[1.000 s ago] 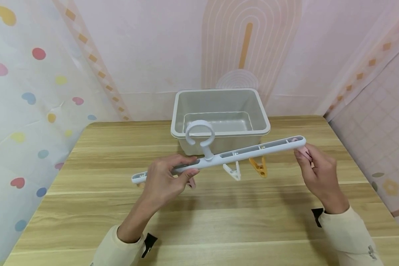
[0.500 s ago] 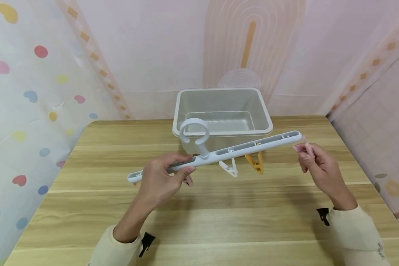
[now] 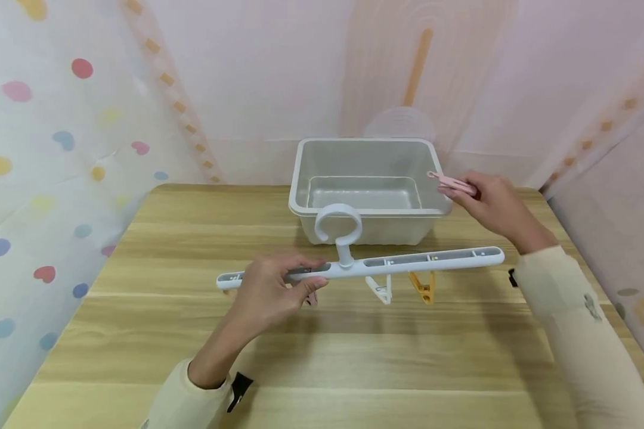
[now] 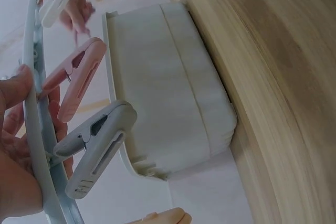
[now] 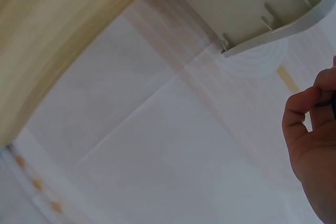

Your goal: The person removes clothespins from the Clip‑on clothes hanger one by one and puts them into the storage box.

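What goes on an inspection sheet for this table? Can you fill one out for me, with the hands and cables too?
Surface: wood-grain table.
Job's things: pale hanger, held up, with white clip, orange clip, pink clip, grey clip and peach clip below it; bin on the table beyond.
Clutter: nothing seen.
Hands: left hand grips the hanger; right hand pinches a loose pink clip near the bin's right rim.
Cables: nothing seen.
Surroundings: patterned wall covering, dots and hearts at left.

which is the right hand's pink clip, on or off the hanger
Off: in the head view, the right hand pinches the pink clip, visibly apart from the hanger.
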### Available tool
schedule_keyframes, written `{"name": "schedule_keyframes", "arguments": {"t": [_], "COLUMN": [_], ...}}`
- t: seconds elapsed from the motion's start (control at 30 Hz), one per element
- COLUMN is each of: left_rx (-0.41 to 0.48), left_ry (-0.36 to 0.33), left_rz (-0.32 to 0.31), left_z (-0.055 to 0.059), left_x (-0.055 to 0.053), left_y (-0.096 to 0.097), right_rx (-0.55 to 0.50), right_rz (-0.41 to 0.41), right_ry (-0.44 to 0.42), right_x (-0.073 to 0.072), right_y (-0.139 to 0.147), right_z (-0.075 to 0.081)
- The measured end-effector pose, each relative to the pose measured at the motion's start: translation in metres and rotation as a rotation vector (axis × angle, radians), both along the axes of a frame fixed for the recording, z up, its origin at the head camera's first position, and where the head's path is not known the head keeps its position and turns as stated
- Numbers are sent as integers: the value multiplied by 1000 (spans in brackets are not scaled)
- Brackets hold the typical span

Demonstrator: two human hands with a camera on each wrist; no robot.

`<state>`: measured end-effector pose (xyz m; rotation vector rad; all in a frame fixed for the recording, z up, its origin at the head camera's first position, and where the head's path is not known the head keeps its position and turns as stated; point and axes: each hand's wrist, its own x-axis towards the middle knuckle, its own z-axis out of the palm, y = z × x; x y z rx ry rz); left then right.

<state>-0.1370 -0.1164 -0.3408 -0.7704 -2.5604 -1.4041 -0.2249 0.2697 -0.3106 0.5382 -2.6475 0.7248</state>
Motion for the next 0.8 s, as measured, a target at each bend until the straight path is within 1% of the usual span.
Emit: {"name": "schedule_keyframes", "arguments": {"t": [0.07,0.17,0.23,0.33,0.43,0.57,0.8], "left_rx": [-29,-66,-76,-85,-79,-72,-81], "left_ry": [13,42,48,46,33,27,45], "left_rz": [5,17,16,6,-3,-9,-12], "left_z": [0,-1,-2,-1,0,1,0], "left_x": [1,1,1,0,0,0,0], "left_y": [1,3,3,6,8,8,8], "right_rx": [53,100,133,177,212,242,249], "right_rz": [12,11,10,5,12,21,7], "right_ry": [-13,-75,-118,-172,-198,-207,-239], "right_x": [-15,-34,-44,-53,-59,-64,-67], "right_y": [-6,-14,-19,-21,-22,-23,-21], "right_z": [7,14,16,17,18,17,15]}}
